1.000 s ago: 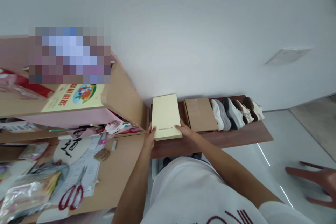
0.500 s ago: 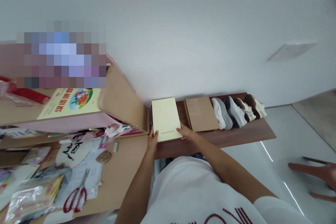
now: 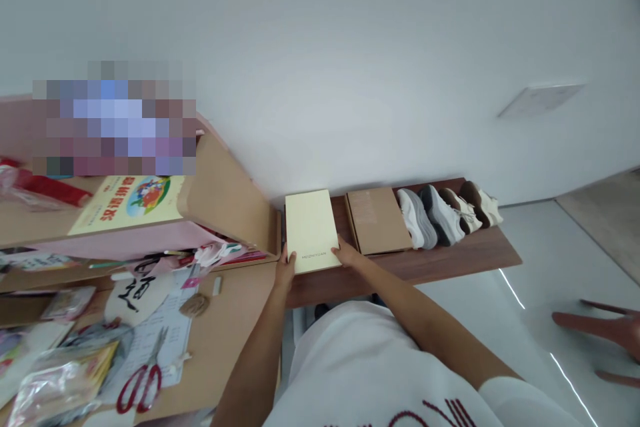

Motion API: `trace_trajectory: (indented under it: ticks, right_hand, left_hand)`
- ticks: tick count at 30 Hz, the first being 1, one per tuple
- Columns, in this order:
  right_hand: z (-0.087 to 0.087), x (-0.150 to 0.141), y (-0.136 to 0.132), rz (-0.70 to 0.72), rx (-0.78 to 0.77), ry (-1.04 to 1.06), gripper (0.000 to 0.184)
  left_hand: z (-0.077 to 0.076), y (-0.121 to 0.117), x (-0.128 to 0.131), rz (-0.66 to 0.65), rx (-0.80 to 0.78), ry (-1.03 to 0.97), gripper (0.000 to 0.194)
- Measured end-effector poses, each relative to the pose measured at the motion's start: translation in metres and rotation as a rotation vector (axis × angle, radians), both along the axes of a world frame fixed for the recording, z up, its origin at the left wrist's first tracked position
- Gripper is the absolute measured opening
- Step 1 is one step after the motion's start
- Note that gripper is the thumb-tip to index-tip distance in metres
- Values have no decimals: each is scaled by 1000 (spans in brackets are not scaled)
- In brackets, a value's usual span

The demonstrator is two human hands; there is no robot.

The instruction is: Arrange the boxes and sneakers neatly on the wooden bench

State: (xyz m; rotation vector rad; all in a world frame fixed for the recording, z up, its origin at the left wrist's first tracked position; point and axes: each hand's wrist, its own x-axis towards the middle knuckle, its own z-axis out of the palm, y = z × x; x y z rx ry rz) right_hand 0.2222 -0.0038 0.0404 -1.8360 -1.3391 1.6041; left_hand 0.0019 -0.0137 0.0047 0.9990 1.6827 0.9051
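Observation:
A pale yellow box [image 3: 311, 223] with "MEIZHIYUAN" printed near its front edge lies flat on the dark wooden shelf [image 3: 465, 257]. My left hand [image 3: 285, 268] is closed on its front left corner, thumb on top. On the opposite side my right hand [image 3: 347, 253] grips the front right edge, the thumb also on the lid. The fingers under and beside the box are mostly hidden. Just right of it lies a brown cardboard box [image 3: 379, 220], apart from the yellow one.
Two pairs of shoes, grey-white sneakers [image 3: 443, 217] and cream shoes [image 3: 480, 205], stand right of the cardboard box. At left, a desk [image 3: 225, 327] holds red-handled scissors [image 3: 143, 383], papers and plastic packets. A reddish-brown stool [image 3: 595, 328] is at far right.
The view has shifted slightly, so everything appears a little further left. Both hands keep their hold on the yellow box, which shows no clear movement on the shelf.

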Motion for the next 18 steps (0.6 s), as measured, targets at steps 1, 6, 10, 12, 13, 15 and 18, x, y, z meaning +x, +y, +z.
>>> trace_trajectory:
  ticks: [1,6,10,12,13,15,18]
  right_hand:
    - [3,4,1,20,33,-39,75]
    - [23,65,0,93,217,-105,65]
    - [36,143,0,18,357,-273,62]
    - [38,176,1,-30,372,-346,60]
    - [37,189,2,-48,376,-371,59]
    - [35,208,2,-71,382,-402,58]
    - [27,224,1,-84,367,-435,59]
  left_hand:
    - [2,1,0,-2,-9,36,56]
    - [18,3,15,130,40,400,70]
    - [37,5,70,68,344,493,68]
    - [44,9,107,-32,400,429,65]
    - [45,12,126,-86,407,394,65]
    - [46,17,160,-185,402,344,64]
    - [39,25,195,-296,355,309,65]
